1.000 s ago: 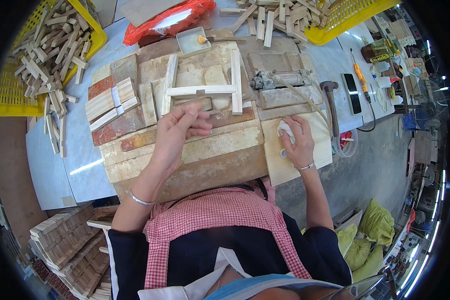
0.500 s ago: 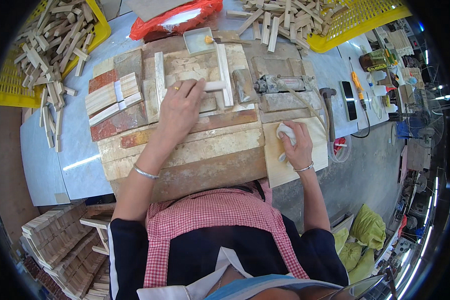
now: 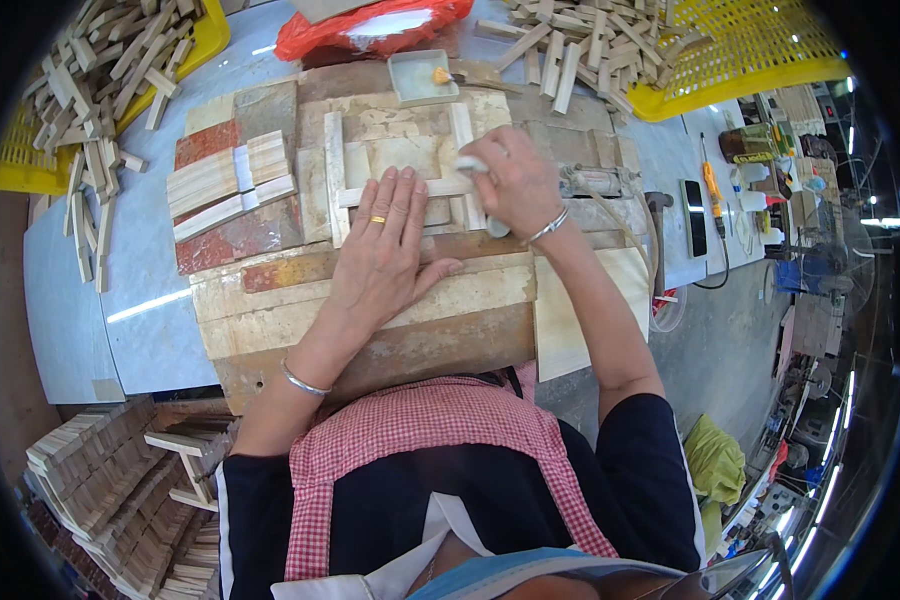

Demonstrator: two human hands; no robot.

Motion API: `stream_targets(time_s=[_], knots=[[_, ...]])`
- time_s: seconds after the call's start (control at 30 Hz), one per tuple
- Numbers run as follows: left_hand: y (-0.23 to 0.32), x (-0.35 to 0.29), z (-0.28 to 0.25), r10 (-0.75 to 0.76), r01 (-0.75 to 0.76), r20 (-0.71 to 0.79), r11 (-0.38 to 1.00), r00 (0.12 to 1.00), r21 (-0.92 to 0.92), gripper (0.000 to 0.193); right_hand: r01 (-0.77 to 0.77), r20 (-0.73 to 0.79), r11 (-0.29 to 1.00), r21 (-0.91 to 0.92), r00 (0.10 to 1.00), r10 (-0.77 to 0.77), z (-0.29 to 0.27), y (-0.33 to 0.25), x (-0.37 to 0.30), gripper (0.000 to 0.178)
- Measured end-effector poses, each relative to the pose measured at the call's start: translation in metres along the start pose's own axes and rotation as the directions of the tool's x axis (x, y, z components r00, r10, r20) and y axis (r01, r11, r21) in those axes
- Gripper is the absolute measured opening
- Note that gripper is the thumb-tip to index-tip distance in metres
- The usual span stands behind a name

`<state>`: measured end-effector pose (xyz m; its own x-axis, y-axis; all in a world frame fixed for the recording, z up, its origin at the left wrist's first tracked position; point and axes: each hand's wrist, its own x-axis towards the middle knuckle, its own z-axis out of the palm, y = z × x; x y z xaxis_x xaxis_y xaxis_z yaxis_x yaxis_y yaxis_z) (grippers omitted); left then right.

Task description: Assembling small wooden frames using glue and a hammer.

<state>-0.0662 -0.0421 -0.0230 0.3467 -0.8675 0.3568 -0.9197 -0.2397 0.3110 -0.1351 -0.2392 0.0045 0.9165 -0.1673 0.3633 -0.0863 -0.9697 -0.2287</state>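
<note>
An H-shaped wooden frame lies on the worn board jig (image 3: pixel 370 320): a left strip (image 3: pixel 334 165), a right strip (image 3: pixel 461 122) and a crossbar (image 3: pixel 440 187) joining them. My left hand (image 3: pixel 385 245) is laid flat, its fingertips resting on the crossbar near the left strip. My right hand (image 3: pixel 522 190) is closed round a white cloth (image 3: pixel 473 163), held against the right strip where the crossbar meets it. The fingers hide part of that joint. Behind the frame sits a shallow square dish (image 3: pixel 410 90) with a yellow-tipped brush (image 3: pixel 442 76) across its rim.
A bundle of wooden strips (image 3: pixel 230 185) lies left of the frame. Yellow baskets (image 3: pixel 760 50) with loose wood pieces stand at both back corners. A metal cylinder with a hose (image 3: pixel 595 180), a phone (image 3: pixel 693 215) and a screwdriver (image 3: pixel 711 170) are on the right. Stacked frames (image 3: pixel 100 470) stand lower left.
My right hand has moved left and forward with the cloth, from the light board to the right strip. My left hand has let go of the crossbar's middle and flattened over its left part.
</note>
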Motion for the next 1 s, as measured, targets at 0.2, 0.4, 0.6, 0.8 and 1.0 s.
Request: stream_targets(time_s=[0.2,0.4,0.6,0.8,1.0], knots=[[0.002,-0.009,0.004,0.010,-0.012,0.045,0.999,0.999,0.049,0.078,0.142,-0.001,0.961,0.238,0.989,-0.146,0.007,-0.038,0.041,0.023],[0.002,-0.026,0.026,-0.028,0.032,0.082,0.998,0.996,-0.048,0.060,0.334,0.095,0.934,0.131,0.933,-0.347,0.042,-0.089,0.054,0.018],[0.003,-0.014,0.010,0.010,-0.010,0.041,1.000,0.999,-0.001,0.062,0.121,-0.005,0.991,0.055,0.993,-0.121,0.038,-0.070,0.054,0.014],[0.004,-0.010,0.008,0.012,-0.013,-0.010,0.998,1.000,-0.055,0.078,-0.233,-0.166,0.971,0.055,0.957,0.239,-0.055,-0.003,-0.059,0.018],[0.005,-0.005,0.005,-0.015,0.015,0.007,1.000,1.000,0.009,0.079,-0.428,-0.081,0.904,-0.017,0.901,0.425,-0.070,0.014,-0.166,0.019]])
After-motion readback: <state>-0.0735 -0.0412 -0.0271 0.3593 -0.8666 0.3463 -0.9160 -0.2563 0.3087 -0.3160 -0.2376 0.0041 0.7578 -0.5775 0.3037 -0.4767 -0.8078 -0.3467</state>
